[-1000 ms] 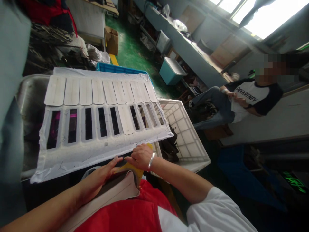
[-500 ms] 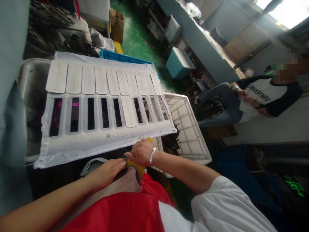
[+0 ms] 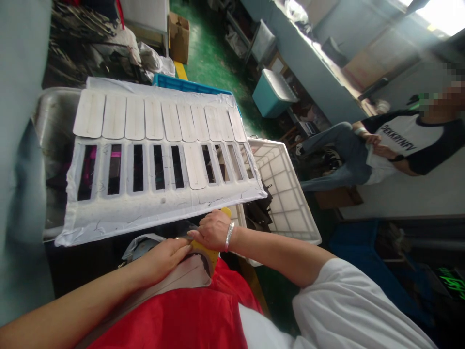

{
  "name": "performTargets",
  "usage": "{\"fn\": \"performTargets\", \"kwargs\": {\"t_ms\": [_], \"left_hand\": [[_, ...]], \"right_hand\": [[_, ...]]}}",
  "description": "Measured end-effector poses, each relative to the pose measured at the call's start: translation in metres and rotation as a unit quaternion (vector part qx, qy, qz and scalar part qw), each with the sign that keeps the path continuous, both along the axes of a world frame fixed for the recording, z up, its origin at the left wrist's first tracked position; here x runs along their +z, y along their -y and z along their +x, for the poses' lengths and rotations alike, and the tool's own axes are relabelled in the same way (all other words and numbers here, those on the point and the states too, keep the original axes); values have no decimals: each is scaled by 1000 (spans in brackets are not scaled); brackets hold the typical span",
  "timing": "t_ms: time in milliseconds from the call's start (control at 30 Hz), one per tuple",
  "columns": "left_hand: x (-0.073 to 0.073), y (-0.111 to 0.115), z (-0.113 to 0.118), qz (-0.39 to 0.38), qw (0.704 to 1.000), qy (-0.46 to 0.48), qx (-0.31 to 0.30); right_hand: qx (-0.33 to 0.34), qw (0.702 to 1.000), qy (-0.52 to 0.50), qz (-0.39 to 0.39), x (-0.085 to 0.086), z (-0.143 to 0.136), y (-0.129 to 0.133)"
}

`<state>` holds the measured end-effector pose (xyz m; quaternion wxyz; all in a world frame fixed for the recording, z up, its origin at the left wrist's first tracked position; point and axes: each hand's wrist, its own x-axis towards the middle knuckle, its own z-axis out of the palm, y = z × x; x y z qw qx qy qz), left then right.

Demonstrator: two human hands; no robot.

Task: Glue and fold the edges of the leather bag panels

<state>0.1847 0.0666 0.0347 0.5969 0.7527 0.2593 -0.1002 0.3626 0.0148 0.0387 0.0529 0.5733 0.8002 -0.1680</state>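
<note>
My right hand (image 3: 212, 230), with a silver bracelet at its wrist, is closed around a yellow flat-looking piece (image 3: 208, 252) whose rounded end shows past the knuckles. Its exact kind is hard to make out. My left hand (image 3: 169, 254) lies flat, fingers stretched, its tips touching the yellow piece and the pale sheet-like piece (image 3: 189, 274) in front of my red apron (image 3: 174, 320). Just beyond both hands is a white cloth-covered board (image 3: 145, 203) with a row of rectangular openings. Pale rounded strips (image 3: 114, 116) line its far side, and one strip (image 3: 195, 165) covers an opening.
A white plastic crate (image 3: 290, 194) holding dark pieces stands right of the board. Behind the board shows a blue crate (image 3: 192, 87). A person (image 3: 395, 145) sits at the right, hands on white material. Farther back are a teal lidded box (image 3: 272, 94) and a cardboard box (image 3: 179, 39).
The view has shifted slightly, so the board and room sit a little farther right. Both hands keep nearly the same place and hold. The seated person's hands have moved slightly.
</note>
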Motion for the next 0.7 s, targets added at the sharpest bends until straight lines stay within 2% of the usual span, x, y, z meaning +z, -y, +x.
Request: {"fn": "performTargets", "kwargs": {"t_ms": [233,367,533,700], "left_hand": [[-1,8,2,-19,1000,-15,-13],[-3,12,3,-36,999,-12,-34],[-3,17,7,-10,999,0,-53],[5,25,10,33,998,-16,-53]], "right_hand": [[0,999,24,-23,9,0,11],[-1,999,18,-44,9,1,21],[-25,998,4,-49,6,2,32],[-56,995,28,-78,12,2,44]]}}
